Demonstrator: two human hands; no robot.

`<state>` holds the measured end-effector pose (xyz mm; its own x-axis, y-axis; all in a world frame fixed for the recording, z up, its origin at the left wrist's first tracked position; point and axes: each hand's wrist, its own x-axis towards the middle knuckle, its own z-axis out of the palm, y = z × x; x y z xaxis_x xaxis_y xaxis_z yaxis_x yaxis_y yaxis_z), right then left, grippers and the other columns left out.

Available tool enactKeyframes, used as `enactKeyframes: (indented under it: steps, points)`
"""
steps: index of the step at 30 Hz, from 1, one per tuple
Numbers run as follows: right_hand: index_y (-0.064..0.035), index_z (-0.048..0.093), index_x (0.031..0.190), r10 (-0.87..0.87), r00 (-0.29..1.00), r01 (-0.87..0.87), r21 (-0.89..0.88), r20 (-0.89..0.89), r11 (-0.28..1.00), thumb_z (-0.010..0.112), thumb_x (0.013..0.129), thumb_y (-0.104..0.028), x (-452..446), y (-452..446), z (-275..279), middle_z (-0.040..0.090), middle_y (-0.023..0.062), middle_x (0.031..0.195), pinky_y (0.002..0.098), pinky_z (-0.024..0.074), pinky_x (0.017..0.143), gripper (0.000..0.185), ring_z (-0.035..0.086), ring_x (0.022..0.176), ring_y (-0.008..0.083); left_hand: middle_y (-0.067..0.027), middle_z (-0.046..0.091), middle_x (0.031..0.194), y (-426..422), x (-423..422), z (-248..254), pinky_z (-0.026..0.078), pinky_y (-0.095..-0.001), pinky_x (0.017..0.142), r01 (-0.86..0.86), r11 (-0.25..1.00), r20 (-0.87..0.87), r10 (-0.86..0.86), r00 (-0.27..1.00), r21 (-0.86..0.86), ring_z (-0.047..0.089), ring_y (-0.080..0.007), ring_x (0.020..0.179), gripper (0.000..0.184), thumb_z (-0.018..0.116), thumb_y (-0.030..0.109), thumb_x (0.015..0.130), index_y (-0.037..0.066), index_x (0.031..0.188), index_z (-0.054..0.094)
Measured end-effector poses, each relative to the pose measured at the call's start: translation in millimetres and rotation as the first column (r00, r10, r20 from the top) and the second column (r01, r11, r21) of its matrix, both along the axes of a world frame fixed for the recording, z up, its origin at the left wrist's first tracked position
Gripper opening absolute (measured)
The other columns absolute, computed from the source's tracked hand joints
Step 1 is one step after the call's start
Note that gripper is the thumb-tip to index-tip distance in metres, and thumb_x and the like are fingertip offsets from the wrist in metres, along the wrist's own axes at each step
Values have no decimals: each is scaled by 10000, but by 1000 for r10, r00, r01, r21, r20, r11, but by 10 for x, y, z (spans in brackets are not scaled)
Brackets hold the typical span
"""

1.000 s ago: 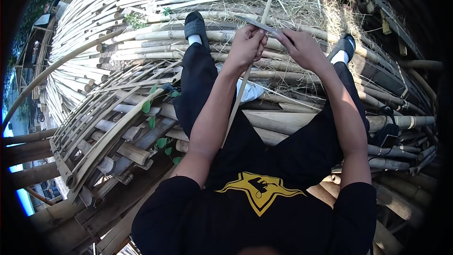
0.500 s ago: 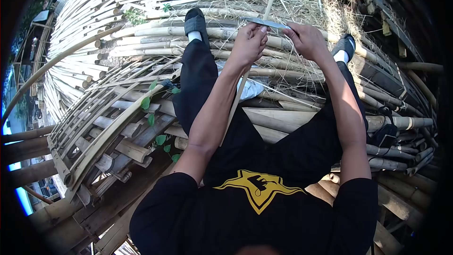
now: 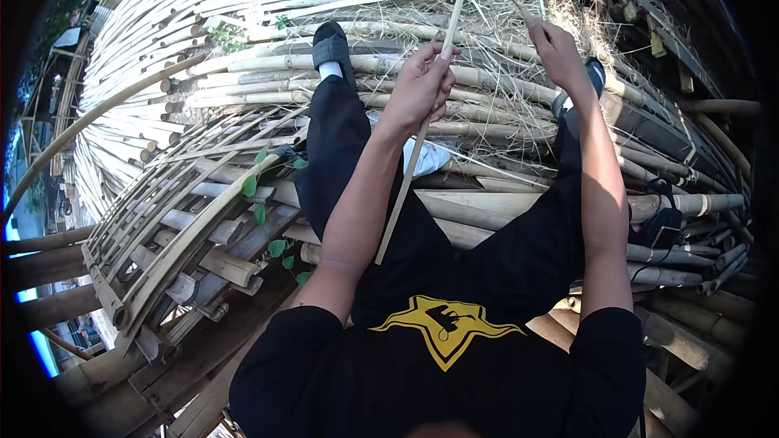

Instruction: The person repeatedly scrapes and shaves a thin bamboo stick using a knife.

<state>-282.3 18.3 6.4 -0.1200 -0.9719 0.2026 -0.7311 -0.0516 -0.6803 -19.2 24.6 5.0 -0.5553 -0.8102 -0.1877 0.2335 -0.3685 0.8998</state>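
My left hand is closed around a long, thin bamboo strip. The strip slants from above my fingers down toward my lap, its lower end over my left thigh. My right hand, off to the right and apart from the strip, grips a knife. The narrow blade points up and left and is hard to make out against the straw; its handle is hidden in my fist.
Bamboo poles lie stacked under and around my legs. Loose straw-like shavings cover the ground ahead. A slatted bamboo frame stands at left, a white plastic piece lies between my legs, and a small black device rests at right.
The knife has left the strip, swinging right and upward with my right hand, and its blade has turned to point away. My left hand has moved slightly down, still holding the strip.
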Motion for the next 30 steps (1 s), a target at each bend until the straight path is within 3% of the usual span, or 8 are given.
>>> enactKeyframes:
  steps: [2,7,11,13,17,20,27,30]
  points:
    - [38,559,796,148,984,-133,148,-95,980,429,963,-447,267,35,69,535,197,651,407,392,603,529,481,598,331,1,475,641,-9,-61,-69,311,-187,301,-4,1000,13,4,1000,-16,347,-29,370,262,443,217,1000,28,1177,484]
    - [25,591,812,287,941,-273,101,-178,957,444,954,-440,439,62,-3,568,221,685,448,417,621,507,545,656,396,-19,563,684,-97,-135,-197,392,-201,329,-71,986,62,81,995,-148,475,-50,393,230,496,187,978,-35,1021,542]
    - [16,609,818,309,943,-284,184,-123,941,449,951,-436,499,95,-20,580,226,699,458,428,631,498,556,684,413,2,534,616,-94,-111,-170,387,-203,341,-44,985,154,70,986,-167,485,-46,428,212,515,193,969,-14,977,560]
    - [36,565,806,323,933,-293,187,-160,938,469,958,-386,530,119,-53,509,205,623,410,384,577,459,470,580,353,30,485,554,-106,-122,-221,327,-199,370,-63,928,348,200,916,-367,438,-21,449,213,536,189,959,7,865,592]
    - [23,566,793,339,931,-326,112,-136,939,464,955,-409,534,134,-45,509,205,620,415,385,569,472,480,578,357,-36,522,536,-112,-169,-307,350,-269,452,-130,828,287,330,899,-545,425,-66,471,242,553,133,923,-36,755,596]
    - [-1,567,767,324,923,-319,56,-206,946,463,951,-419,467,76,-122,507,197,612,423,382,556,469,478,572,361,59,454,551,-129,-155,-362,236,-212,421,-121,817,257,314,914,-564,340,-2,478,259,542,173,952,11,763,613]
    - [-68,615,760,251,873,-242,77,-419,967,429,934,-514,314,-44,-228,585,181,642,465,441,585,514,576,656,396,73,449,561,-113,-111,-348,242,-190,400,-102,906,322,249,914,-410,338,5,447,220,543,189,957,2,992,653]
    - [-38,637,828,-178,870,256,111,-460,960,343,948,-555,-344,-224,-352,643,210,785,484,480,704,607,617,794,411,65,458,566,23,-12,-240,235,-187,382,-122,947,243,199,949,-298,327,3,428,246,535,182,962,-30,1042,631]
